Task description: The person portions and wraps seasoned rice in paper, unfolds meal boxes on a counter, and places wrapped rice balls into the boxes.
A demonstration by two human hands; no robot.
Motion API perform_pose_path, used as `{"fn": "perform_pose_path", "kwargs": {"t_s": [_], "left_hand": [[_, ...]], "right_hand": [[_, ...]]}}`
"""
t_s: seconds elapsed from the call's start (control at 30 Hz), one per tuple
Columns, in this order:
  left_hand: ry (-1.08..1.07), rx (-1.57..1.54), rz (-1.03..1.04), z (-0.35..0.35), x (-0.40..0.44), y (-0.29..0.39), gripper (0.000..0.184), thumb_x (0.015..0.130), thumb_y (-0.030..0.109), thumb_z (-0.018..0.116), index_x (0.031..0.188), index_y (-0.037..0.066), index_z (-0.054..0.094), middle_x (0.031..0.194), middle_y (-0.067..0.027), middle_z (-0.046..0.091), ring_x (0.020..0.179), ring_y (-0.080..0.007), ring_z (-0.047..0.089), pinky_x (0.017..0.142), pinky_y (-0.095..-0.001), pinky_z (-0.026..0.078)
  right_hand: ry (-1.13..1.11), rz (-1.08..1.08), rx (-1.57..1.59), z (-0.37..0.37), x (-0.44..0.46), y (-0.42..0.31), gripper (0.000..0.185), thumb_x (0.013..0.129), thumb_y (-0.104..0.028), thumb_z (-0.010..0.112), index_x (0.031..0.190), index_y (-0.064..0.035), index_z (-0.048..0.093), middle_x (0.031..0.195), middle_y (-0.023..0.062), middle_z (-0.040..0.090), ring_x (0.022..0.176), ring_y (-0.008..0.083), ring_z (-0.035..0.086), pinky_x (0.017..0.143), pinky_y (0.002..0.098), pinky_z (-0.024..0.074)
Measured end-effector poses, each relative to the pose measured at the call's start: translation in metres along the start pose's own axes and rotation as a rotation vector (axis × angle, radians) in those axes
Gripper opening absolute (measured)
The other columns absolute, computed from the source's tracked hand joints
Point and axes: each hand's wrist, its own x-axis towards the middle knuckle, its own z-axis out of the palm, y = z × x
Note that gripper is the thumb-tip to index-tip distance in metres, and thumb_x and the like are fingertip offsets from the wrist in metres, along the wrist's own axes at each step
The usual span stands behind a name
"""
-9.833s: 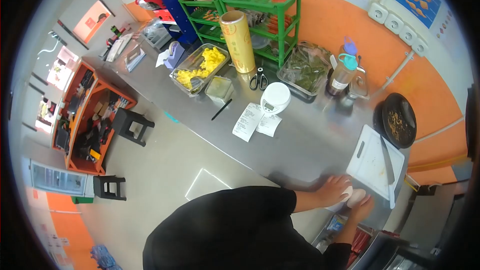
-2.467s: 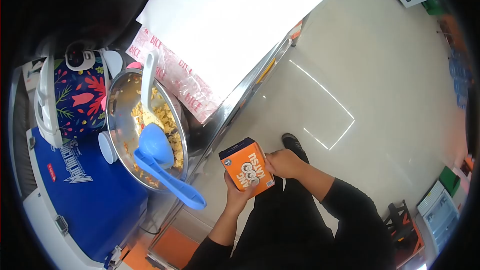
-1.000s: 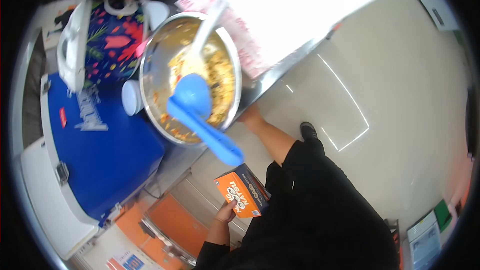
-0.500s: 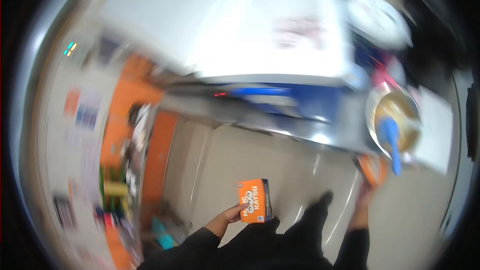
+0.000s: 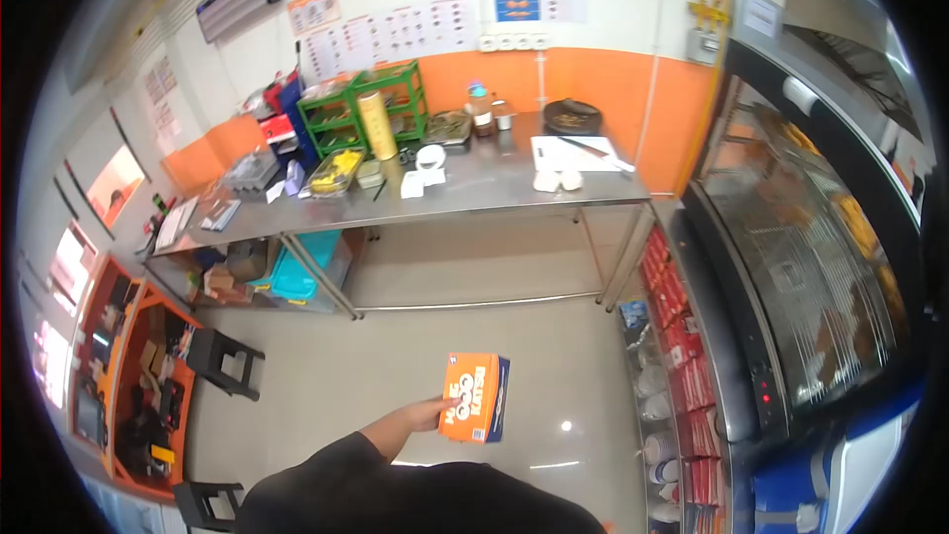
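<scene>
My left hand (image 5: 427, 414) is closed on an orange and dark blue box (image 5: 473, 396) with white lettering, held upright in front of my body over the floor. My right hand is out of view. Beyond the box stands a steel table (image 5: 474, 200). Two whitish round things (image 5: 571, 179) lie at its front edge, beside a white cutting board (image 5: 585, 156) that has a knife (image 5: 583, 146) on it. Farther left are a white scale (image 5: 430, 157), paper slips, a tall yellow roll (image 5: 377, 126) and a tray of yellow food (image 5: 336, 170).
A glass display warmer (image 5: 806, 257) stands at the right, above shelves of red packets (image 5: 682, 341). Black stools (image 5: 225, 361) and an orange shelf unit (image 5: 148, 376) are at the left. Turquoise-lidded bins (image 5: 297, 272) sit under the table. A black pan (image 5: 571, 117) rests near the wall.
The view has swung from the counter with the steel bowl to the table by the wall. My left hand still holds its box; my right hand, earlier near another orange box, has left view.
</scene>
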Motion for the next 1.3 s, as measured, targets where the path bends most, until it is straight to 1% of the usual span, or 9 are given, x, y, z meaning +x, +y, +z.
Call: {"fn": "perform_pose_path", "kwargs": {"t_s": [0.1, 0.17, 0.2, 0.37, 0.67, 0.93, 1.0, 1.13, 1.3], "left_hand": [[0.066, -0.053, 0.106, -0.022, -0.01, 0.041, 0.071, 0.095, 0.042, 0.061, 0.148, 0.005, 0.031, 0.145, -0.0109, 0.047, 0.133, -0.0231, 0.047, 0.113, -0.0432, 0.037], [0.017, -0.053, 0.229, -0.07, -0.002, 0.084, 0.076, 0.096, 0.04, 0.061, 0.152, 0.007, 0.021, 0.145, -0.0097, 0.047, 0.133, -0.023, 0.047, 0.111, -0.0427, 0.039], [0.026, -0.078, 0.257, -0.081, 0.003, 0.095, 0.076, 0.095, 0.04, 0.062, 0.151, 0.007, 0.024, 0.144, -0.0098, 0.048, 0.132, -0.0231, 0.048, 0.11, -0.0429, 0.04], [0.014, -0.225, 0.436, -0.123, 0.036, 0.148, 0.077, 0.091, 0.043, 0.067, 0.148, 0.005, 0.032, 0.14, -0.01, 0.053, 0.128, -0.0235, 0.052, 0.108, -0.0434, 0.042], [0.144, -0.313, 0.784, -0.147, 0.036, 0.285, 0.076, 0.084, 0.043, 0.075, 0.141, 0.004, 0.044, 0.134, -0.0098, 0.06, 0.119, -0.0226, 0.06, 0.101, -0.0405, 0.048], [0.232, -0.205, 0.858, -0.186, 0.041, 0.391, 0.086, 0.078, 0.04, 0.081, 0.142, 0.0, 0.039, 0.135, -0.0108, 0.057, 0.121, -0.023, 0.058, 0.102, -0.0396, 0.048], [0.143, -0.114, 0.761, -0.204, 0.05, 0.441, 0.089, 0.079, 0.039, 0.081, 0.144, -0.002, 0.037, 0.139, -0.0119, 0.053, 0.125, -0.0227, 0.055, 0.105, -0.0385, 0.043], [-0.204, 0.192, 0.395, -0.248, 0.114, 0.561, 0.09, 0.082, 0.038, 0.078, 0.147, -0.004, 0.032, 0.141, -0.0122, 0.05, 0.128, -0.0213, 0.049, 0.107, -0.0374, 0.04], [-0.369, 0.526, 0.149, -0.226, 0.198, 0.667, 0.095, 0.077, 0.034, 0.083, 0.146, -0.005, 0.032, 0.139, -0.0121, 0.051, 0.125, -0.0204, 0.05, 0.106, -0.035, 0.04]], "right_hand": [[-0.573, -0.12, 0.191, 0.053, 0.151, -0.021, 0.051, 0.1, -0.051, 0.046, 0.129, -0.0092, 0.052, 0.102, 0.0009, 0.061, 0.082, 0.0125, 0.058, 0.068, 0.0257, 0.047], [-0.374, -0.31, -0.069, 0.237, 0.141, -0.115, 0.033, 0.1, -0.041, 0.053, 0.093, -0.0095, 0.06, 0.064, -0.0073, 0.047, 0.051, 0.0074, 0.041, 0.046, 0.0276, 0.0344], [-0.447, -0.247, -0.075, 0.307, 0.129, -0.165, 0.031, 0.1, -0.038, 0.055, 0.114, -0.0109, 0.06, 0.084, -0.0051, 0.058, 0.068, 0.0071, 0.051, 0.058, 0.0253, 0.0406], [-0.634, -0.316, -0.165, 0.591, 0.179, -0.266, 0.036, 0.097, -0.036, 0.06, 0.113, -0.0036, 0.055, 0.092, 0.0027, 0.062, 0.081, 0.0127, 0.059, 0.079, 0.0301, 0.0515], [-0.974, -0.025, -0.214, 0.994, 0.222, -0.277, 0.042, 0.095, -0.039, 0.064, 0.111, -0.001, 0.055, 0.095, 0.0083, 0.061, 0.085, 0.018, 0.061, 0.08, 0.0325, 0.0565], [-0.713, -0.063, -0.832, 1.064, 0.21, -0.244, 0.058, 0.093, -0.042, 0.065, 0.125, 0.0032, 0.046, 0.108, 0.0142, 0.056, 0.085, 0.019, 0.06, 0.079, 0.0334, 0.0567], [-0.457, -1.116, -1.401, 1.056, 0.227, -0.244, 0.062, 0.093, -0.041, 0.064, 0.129, 0.0037, 0.042, 0.108, 0.0151, 0.053, 0.089, 0.0209, 0.059, 0.08, 0.0358, 0.0556], [-1.186, -0.403, -0.778, 1.095, 0.139, -0.349, 0.068, 0.094, -0.037, 0.063, 0.144, -0.0016, 0.034, 0.126, 0.0196, 0.054, 0.118, 0.0282, 0.055, 0.097, 0.039, 0.0476], [-1.516, -0.003, -0.625, 1.137, 0.143, -0.392, 0.071, 0.093, -0.026, 0.065, 0.151, -0.0065, 0.029, 0.134, 0.0164, 0.053, 0.125, 0.0257, 0.051, 0.107, 0.0385, 0.0397]]}}
